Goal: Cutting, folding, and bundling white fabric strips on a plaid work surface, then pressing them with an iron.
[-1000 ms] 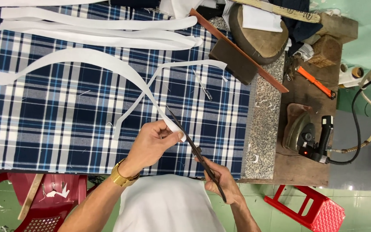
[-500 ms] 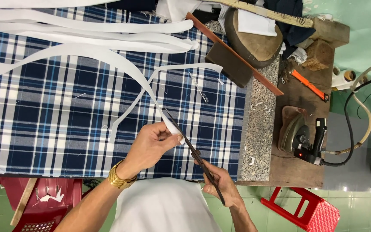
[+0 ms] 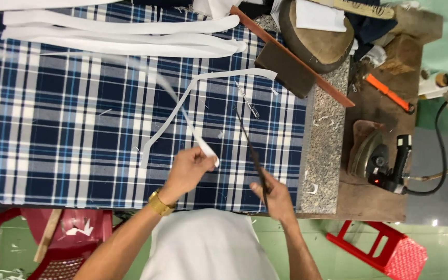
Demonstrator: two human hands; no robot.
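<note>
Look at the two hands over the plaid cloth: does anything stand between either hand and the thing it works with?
Nothing visible does. The left hand already pinches the end of the white strip, and the right hand already grips the scissors. Between strip and blades only the plaid cloth shows, lying beneath them.

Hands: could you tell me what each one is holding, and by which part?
The left hand pinches the white strip at its near end; the right hand grips the scissors by the handles.
</note>
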